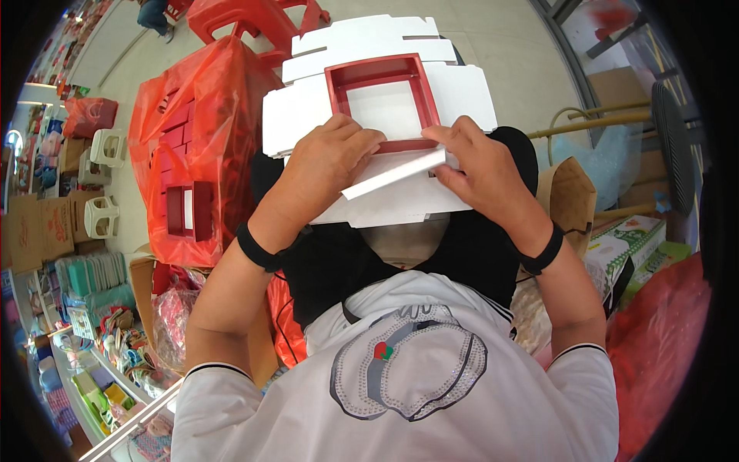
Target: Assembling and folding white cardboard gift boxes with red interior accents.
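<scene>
On my lap, a red cardboard box frame (426, 91) with a white bottom rests on a stack of flat white die-cut cardboard sheets (369, 35). My left hand (327, 162) has its fingers bent together at the frame's near left corner. At the near right corner, my right hand (481, 162) pinches the edge between thumb and forefinger. A narrow white flap (396, 174) sticks out from the near side, slanting between both hands. The fingertips partly hide the near wall.
To the left, a large red plastic bag (223, 115) holds several red boxes, with a small open red box (188, 210) on it. A red stool (242, 23) stands ahead. White stools (101, 217) are farther left. Beside my right arm are a brown paper bag (568, 196) and a carton (627, 245).
</scene>
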The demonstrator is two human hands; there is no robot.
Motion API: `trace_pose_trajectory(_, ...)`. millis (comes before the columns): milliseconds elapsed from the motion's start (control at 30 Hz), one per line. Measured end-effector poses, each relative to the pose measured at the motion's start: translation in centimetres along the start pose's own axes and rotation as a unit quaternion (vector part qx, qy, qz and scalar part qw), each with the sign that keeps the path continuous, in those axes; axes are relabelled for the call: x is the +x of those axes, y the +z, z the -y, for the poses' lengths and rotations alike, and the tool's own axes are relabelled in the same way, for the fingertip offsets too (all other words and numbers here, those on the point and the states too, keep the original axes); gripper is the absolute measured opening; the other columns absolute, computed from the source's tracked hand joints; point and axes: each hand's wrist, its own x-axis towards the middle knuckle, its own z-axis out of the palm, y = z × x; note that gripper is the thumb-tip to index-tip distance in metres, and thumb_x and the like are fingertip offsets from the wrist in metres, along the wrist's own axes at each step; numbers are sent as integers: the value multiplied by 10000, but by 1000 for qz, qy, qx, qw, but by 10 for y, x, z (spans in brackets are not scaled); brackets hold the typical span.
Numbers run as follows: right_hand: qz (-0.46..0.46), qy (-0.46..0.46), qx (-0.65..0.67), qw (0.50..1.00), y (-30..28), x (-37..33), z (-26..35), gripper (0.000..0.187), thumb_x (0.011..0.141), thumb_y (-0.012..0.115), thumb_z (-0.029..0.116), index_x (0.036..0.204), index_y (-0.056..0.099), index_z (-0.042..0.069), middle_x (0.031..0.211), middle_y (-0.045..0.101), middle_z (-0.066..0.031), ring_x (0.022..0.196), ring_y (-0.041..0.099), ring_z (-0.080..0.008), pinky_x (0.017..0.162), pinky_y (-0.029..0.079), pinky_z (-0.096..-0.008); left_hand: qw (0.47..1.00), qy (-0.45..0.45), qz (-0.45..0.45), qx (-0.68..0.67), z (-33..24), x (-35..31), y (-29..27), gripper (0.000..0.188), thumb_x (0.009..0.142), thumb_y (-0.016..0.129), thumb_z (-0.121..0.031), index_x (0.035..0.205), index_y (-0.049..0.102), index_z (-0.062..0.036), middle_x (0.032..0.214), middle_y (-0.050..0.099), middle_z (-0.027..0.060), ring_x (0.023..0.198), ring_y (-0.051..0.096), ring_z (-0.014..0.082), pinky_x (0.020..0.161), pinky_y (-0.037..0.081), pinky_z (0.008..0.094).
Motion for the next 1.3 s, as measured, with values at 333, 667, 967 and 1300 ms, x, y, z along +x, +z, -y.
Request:
trace_pose_trajectory(333,7,52,113,992,1,25,-11,173,968,730,149,1012,635,11,891,600,-135,739,591,-322,699,494,-405,983,-32,-40,-177,19,-28,-13,413,963,579,73,1371,605,14,1433,599,172,1319,572,307,1058,492,377)
trace_pose_trajectory(667,10,73,148,986,7,38,-13,240,1026,713,223,987,605,12,744,583,-139,685,581,-292,668,472,-404,970,-167,-116,-136,8,-11,5,576,1013,748,-123,1524,487,-63,964,607,44,886,604,133,919,532,308)
trace_pose_trajectory(967,14,142,140,980,1,41,1,394,1023,716,214,1350,532,94,734,622,-123,690,647,-285,697,522,-399,974,-123,-142,-125,3,-3,7,613,967,778,-85,1513,499,-77,1310,604,139,1160,616,251,1021,525,404)
trace_pose_trajectory(1300,20,24,29,999,11,34,-12,281,951,779,289,1151,688,113,988,683,-106,876,705,-346,763,581,-434,985,-44,-86,142,-6,-12,11,372,802,868,-159,1154,753,-126,1107,669,63,1281,572,318,1071,460,470)
